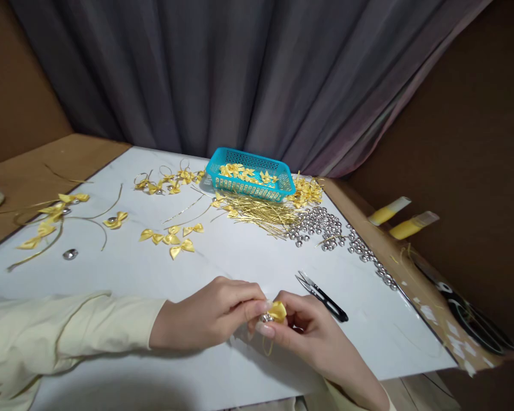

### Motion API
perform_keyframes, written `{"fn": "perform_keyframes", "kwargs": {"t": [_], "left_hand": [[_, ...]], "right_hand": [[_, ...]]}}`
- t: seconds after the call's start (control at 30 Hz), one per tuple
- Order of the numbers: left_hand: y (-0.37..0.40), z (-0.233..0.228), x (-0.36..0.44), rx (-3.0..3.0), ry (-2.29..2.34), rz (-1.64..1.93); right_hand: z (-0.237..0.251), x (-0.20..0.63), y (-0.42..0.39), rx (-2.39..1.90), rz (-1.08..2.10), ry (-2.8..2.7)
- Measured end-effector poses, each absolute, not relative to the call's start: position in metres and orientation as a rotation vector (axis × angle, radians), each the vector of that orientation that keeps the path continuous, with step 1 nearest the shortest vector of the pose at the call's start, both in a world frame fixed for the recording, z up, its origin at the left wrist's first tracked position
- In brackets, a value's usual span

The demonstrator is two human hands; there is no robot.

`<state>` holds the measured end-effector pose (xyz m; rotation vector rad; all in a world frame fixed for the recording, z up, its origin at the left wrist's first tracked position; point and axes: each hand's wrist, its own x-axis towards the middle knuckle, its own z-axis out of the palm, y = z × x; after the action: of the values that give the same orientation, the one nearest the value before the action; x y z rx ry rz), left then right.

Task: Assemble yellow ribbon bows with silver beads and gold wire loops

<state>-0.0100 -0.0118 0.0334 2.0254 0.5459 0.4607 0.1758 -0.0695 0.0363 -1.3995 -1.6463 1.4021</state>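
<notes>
**Hands pinching a yellow bow and silver bead at the counter's near edge**

Both hands meet low in the view, just above the white counter. Left hand has thumb and forefinger closed on the yellow bow from the left; right hand curls under and around it, fingertips pinched on the same piece. One silver bead sits pressed against the bow between the fingertips. A thin gold thread hangs below the grip.

Risks, as judged:
- Bead is small and round; a slackened pinch would let it drop and roll off the near edge
- Satin bow may crush or twist under tight finger pressure
- Black snips lie just beyond the right hand, blades pointing left; a sleeve or wrist could nudge them

Counts:
- Snips: 1
- Blue basket: 1, part-filled with bows, number inside not countable
- Loose bows mid-counter: about 5
- Bows on gold cord, far left: roughly 5, plus a cluster near the basket
- Silver bead pile: dozens, trailing toward the right edge
- Gold wire pins: one heap, too many to count
- Yellow-tipped tubes on the brown ledge: 2
</notes>
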Motion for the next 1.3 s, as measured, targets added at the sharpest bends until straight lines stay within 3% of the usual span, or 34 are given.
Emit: {"fn": "perform_keyframes", "kwargs": {"t": [0.33,0.77,1.3], "left_hand": [[-0.012,0.029,-0.011,1.963,0.597,0.499],[-0.009,0.034,-0.009,1.332,0.504,0.446],[-0.009,0.037,-0.006,1.134,0.464,0.416]], "right_hand": [[0.033,0.172,-0.066,-1.328,1.468,-1.509],[0.057,0.196,-0.072,-1.292,1.033,-2.035],[0.054,0.192,-0.084,-1.341,0.612,-2.176]]}}
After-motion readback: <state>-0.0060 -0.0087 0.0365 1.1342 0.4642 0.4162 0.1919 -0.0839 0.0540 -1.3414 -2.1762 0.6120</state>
